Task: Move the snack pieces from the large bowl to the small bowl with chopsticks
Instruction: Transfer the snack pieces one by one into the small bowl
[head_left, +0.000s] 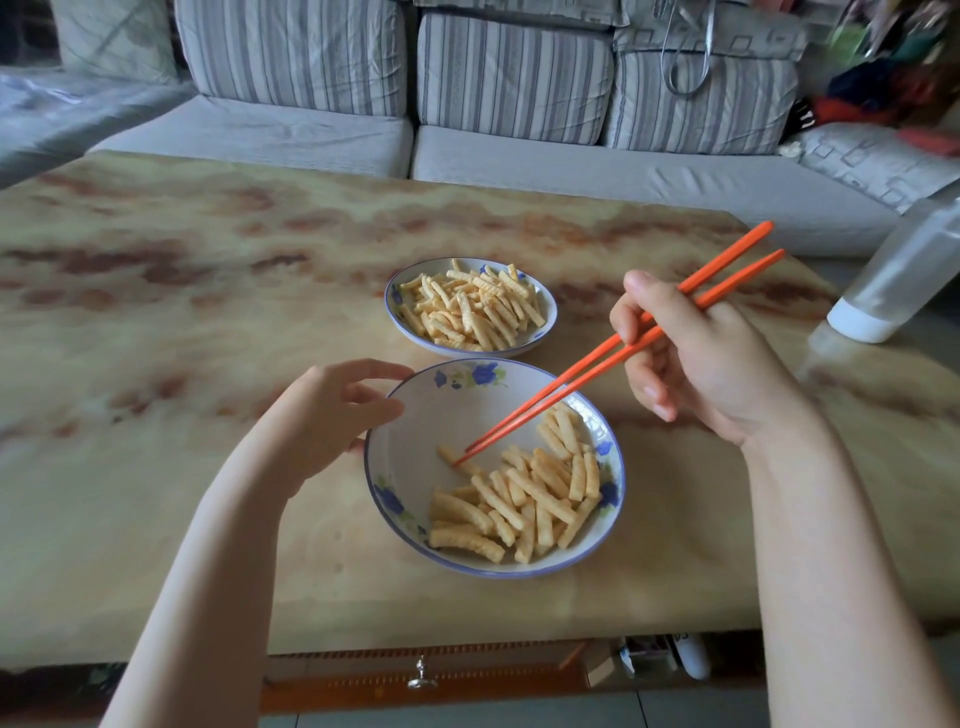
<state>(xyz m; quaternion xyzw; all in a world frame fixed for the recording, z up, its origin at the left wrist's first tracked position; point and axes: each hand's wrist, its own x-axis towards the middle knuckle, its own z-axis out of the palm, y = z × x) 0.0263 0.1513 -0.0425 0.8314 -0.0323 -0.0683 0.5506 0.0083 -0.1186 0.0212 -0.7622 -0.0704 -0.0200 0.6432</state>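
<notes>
In large bowl (372, 470), snack pieces (524, 501) heaped near side: light, stiff, ridged, likely brittle; pinch one mid-length, gently. Pose: right hand (696, 358) grips chopsticks (597, 364) high up, wrist raised, tips narrow at a lone piece; left hand (332, 415) curls on rim. Beyond it, small bowl (551, 312), well filled

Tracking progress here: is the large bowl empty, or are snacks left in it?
Partly full. The large bowl holds a heap of snack pieces on its right side; its left side is bare.
</notes>
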